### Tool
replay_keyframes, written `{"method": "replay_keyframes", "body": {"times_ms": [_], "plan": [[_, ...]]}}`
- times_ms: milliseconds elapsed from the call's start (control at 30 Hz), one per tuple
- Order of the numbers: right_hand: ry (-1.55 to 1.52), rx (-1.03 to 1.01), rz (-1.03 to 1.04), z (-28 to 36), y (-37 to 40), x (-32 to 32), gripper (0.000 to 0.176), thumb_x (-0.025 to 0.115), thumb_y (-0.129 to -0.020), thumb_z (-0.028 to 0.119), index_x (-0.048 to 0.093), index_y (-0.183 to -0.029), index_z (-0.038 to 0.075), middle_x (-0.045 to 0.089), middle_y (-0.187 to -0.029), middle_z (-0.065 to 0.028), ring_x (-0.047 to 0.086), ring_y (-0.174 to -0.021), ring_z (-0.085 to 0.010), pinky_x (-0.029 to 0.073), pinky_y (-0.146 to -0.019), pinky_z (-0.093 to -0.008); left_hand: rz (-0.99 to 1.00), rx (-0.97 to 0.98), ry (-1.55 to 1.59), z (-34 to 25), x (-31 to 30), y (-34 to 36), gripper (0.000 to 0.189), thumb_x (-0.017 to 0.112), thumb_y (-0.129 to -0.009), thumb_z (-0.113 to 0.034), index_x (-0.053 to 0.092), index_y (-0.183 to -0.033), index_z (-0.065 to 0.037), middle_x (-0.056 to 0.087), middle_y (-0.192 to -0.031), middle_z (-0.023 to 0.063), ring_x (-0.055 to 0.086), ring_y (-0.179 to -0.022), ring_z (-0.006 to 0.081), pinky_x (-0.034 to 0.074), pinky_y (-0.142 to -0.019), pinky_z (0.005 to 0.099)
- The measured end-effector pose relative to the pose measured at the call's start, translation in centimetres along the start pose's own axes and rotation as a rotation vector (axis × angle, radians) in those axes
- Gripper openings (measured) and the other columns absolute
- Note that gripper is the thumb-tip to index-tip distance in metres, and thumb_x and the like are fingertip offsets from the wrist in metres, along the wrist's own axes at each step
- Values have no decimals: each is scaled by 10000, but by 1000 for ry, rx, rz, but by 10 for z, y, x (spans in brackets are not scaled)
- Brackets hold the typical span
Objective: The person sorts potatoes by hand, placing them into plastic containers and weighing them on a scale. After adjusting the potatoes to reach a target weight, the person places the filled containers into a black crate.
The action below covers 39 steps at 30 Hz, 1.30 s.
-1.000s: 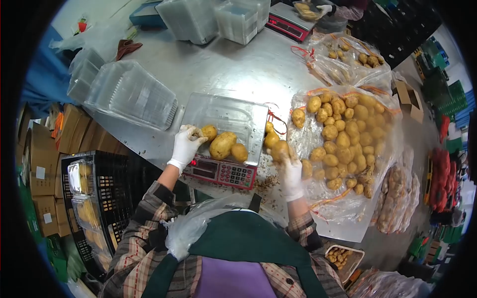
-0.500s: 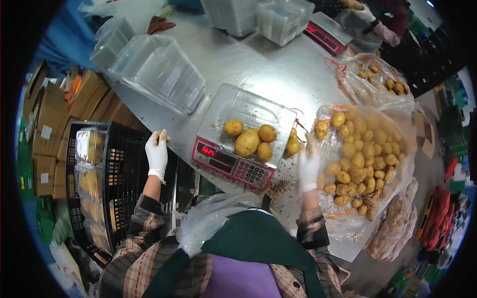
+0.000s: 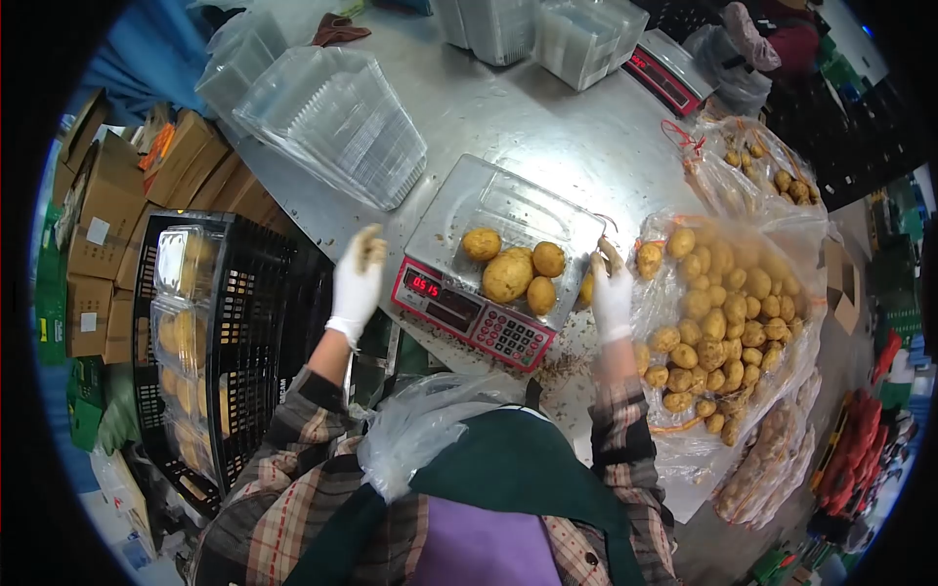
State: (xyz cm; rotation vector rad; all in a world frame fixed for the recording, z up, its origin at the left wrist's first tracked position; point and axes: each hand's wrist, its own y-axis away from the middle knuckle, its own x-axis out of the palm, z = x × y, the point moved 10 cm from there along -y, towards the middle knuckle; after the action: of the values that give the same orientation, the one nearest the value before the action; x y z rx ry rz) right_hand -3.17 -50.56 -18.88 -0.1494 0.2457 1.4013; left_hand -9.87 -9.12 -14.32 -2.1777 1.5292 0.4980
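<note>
My left hand point(image 3: 358, 285), in a white glove with soiled fingertips, hovers left of the scale point(image 3: 445, 210), its fingers stretched out and nothing held. Several potatoes lie on the clear platform, the largest potato point(image 3: 508, 274) in the middle. The red display point(image 3: 427, 283) appears to read 0.515. At the platform's right edge is my right hand point(image 3: 613, 298), also gloved, thumb and fingers apart. Just left of it a potato point(image 3: 586, 289) shows, partly hidden by the hand. Right of that hand, a heap of potatoes point(image 3: 718, 322) lies in an opened clear bag.
Stacked clear plastic trays point(image 3: 332, 122) stand at the upper left. A black crate point(image 3: 249, 342) with packed trays is at my left. Cardboard boxes point(image 3: 103, 230) lie beyond it. A second scale point(image 3: 669, 73) and another potato bag point(image 3: 752, 161) are at the far right.
The view has shifted slightly. My left hand has moved right and up toward the scale; my right hand has come closer to its right edge. The display has dropped from about 0.625 to 0.515.
</note>
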Motion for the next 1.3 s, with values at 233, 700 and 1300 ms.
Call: {"method": "replay_keyframes", "body": {"times_ms": [233,700,1300], "plan": [[-437,-144,47,50,1,14,455,464,-995,147,355,-1374,-81,584,-1210,-186,590,-1085,-223,486,-935,-324,601,-506,570,-13,104,42,318,424,-1003,-193,479,-1223,30,597,-1004,121,635,-867,202,533,-782,301],[-208,33,74,15,87,20,388,578,-931,122,505,-1257,-75,604,-1123,-130,608,-972,-190,502,-843,-304,479,-386,535,-18,93,31,386,483,-997,-249,461,-1289,3,620,-991,112,629,-898,184,521,-809,301],[-909,230,64,46,80,27,356,545,-938,55,503,-1277,-47,634,-1088,-126,619,-851,-127,497,-700,-232,38,-125,434,-43,73,34,354,414,-1016,-230,465,-1280,2,566,-1155,107,539,-1082,181,423,-940,302]]}}
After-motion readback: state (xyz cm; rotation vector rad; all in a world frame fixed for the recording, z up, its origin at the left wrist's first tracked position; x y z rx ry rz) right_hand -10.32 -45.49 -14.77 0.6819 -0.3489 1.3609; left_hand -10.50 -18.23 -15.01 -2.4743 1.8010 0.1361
